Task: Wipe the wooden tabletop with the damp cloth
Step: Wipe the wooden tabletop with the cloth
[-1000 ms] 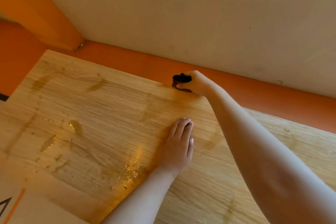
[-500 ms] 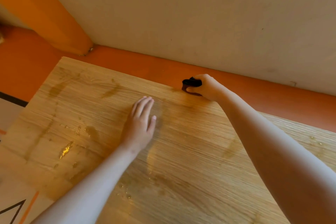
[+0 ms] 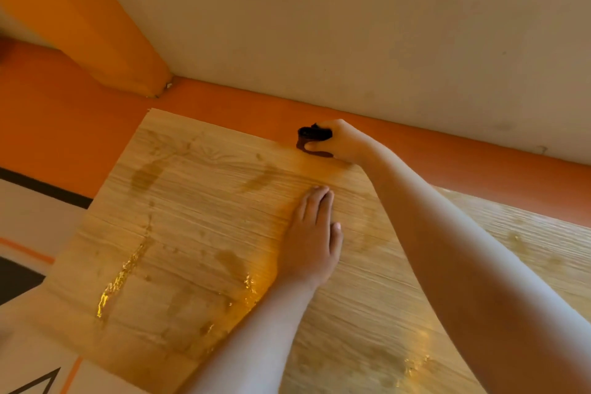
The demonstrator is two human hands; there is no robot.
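wet streaks (image 3: 121, 278): glinting near the front-left of the wooden tabletop (image 3: 198, 233); judged unwiped
stroke advice: press flat, pull overlapping passes along the grain toward those streaks
left hand (image 3: 311, 243): mid-table, palm down, fingers straight and together, grasping nothing, bracing
right hand (image 3: 342, 141): arm stretched to the far edge, fingers curled around the damp cloth (image 3: 311, 134)
damp cloth: dark bunch touching the tabletop's far edge, beside the orange wall (image 3: 447, 150)

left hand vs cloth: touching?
Apart. The head view shows the left hand flat on the tabletop, with bare wood separating it from the cloth that the right hand grips.
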